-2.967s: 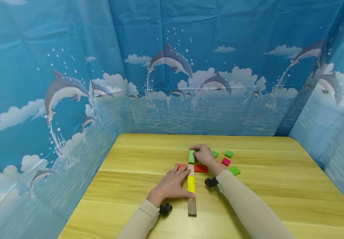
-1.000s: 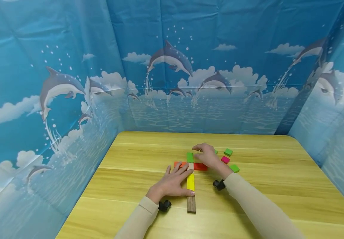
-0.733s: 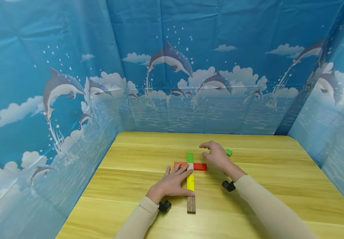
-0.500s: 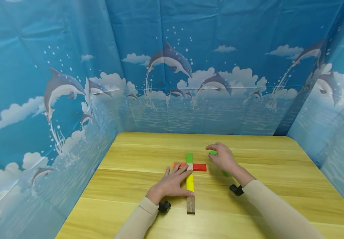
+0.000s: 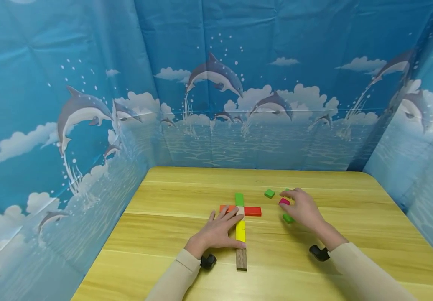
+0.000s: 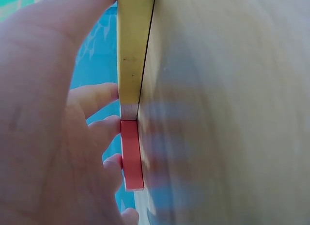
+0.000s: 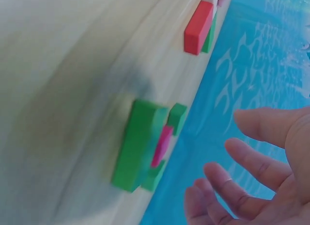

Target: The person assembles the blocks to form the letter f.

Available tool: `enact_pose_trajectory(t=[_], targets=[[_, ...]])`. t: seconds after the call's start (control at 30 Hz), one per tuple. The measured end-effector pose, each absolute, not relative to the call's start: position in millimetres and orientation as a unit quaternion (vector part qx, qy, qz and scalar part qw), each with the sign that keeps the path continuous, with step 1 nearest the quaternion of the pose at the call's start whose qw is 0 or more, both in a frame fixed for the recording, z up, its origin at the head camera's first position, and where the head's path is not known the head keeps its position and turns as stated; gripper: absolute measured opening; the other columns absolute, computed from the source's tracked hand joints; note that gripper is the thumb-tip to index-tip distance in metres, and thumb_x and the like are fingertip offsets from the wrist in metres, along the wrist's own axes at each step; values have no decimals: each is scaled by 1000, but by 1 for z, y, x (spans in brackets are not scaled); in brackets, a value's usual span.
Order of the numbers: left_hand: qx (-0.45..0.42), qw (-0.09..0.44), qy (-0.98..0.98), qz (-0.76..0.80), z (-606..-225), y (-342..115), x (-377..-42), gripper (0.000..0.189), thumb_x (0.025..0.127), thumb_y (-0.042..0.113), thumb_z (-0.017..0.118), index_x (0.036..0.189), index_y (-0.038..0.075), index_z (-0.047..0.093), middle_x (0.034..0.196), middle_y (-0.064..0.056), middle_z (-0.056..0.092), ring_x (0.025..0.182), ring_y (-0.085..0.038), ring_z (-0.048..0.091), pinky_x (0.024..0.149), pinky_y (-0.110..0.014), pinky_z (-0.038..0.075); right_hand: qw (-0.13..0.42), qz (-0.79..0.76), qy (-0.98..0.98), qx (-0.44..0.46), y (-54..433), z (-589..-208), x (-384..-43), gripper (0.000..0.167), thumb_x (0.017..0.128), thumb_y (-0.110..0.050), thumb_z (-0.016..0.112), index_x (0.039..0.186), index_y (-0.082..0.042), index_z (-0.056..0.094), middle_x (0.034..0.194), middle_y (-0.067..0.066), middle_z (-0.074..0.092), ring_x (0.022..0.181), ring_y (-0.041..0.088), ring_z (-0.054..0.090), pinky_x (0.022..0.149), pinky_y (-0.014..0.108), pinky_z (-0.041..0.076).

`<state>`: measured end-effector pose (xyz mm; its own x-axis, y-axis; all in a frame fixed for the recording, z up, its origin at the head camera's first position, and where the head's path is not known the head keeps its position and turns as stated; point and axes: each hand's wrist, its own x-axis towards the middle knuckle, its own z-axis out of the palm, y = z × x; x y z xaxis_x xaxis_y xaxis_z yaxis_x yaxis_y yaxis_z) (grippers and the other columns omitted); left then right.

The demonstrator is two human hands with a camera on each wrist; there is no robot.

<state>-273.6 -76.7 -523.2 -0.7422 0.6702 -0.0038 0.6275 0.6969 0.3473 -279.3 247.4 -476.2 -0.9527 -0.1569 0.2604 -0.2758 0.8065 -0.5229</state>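
My left hand [image 5: 214, 232] rests spread on a cross of flat wooden blocks. Its thumb lies over the near end of the yellow block [image 5: 240, 230]; its fingers reach the pale block [image 5: 241, 210] and the orange-red block [image 5: 225, 207]. A green block [image 5: 239, 200] tops the cross, a red block [image 5: 253, 211] forms its right arm, and a dark brown block [image 5: 241, 261] its foot. My right hand [image 5: 304, 211] hovers with fingers apart over loose blocks, nearest a pink block [image 5: 284, 201]. In the right wrist view nothing is between its fingers.
Near the right hand lie green blocks: one small [image 5: 269, 193], one longer [image 7: 139, 146], and another partly hidden behind the fingers. The yellow wood-grain table [image 5: 179, 188] ends at a blue dolphin-print curtain [image 5: 276, 142] behind and at both sides.
My right hand has let go of the green block, now lying flat at the head of the cross, and moved right over the loose blocks. My left hand has stayed in place.
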Motion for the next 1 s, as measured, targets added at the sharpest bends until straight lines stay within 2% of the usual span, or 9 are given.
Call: enact_pose_trajectory(t=[0.13,0.33,0.5,0.77,1.0], targets=[[354,61,920,157,-526,-76,-275,101,81,84,54,162,31,25,169,4,11,154,-29,2,117,-65,4,91,286,-949,95,260,-481,-273,40,92,-20,74,127,-1,68,118,23,61,97,37,61,73,50,53],[353,57,920,159,-529,-77,-277,101,80,84,54,162,32,24,168,5,11,154,-28,1,118,-65,3,85,293,-950,73,271,-490,-267,45,93,-28,74,128,-2,67,119,26,61,103,42,60,75,53,53],[355,55,920,159,-530,-78,-278,101,80,85,53,162,33,24,168,6,11,154,-27,1,117,-65,4,70,300,-949,60,273,-499,-264,54,91,-34,77,131,-1,65,120,26,62,102,40,62,74,51,54],[356,49,920,154,-531,-80,-280,100,81,83,55,162,32,25,168,5,12,154,-27,2,118,-65,6,51,279,-958,33,273,-511,-266,72,86,-45,79,132,7,60,110,24,66,100,39,63,78,54,52],[356,52,921,153,-531,-81,-279,100,81,83,55,162,33,24,168,5,12,154,-27,1,118,-64,7,48,278,-959,29,271,-510,-262,73,84,-44,81,127,12,62,105,20,64,94,32,58,74,50,51]])
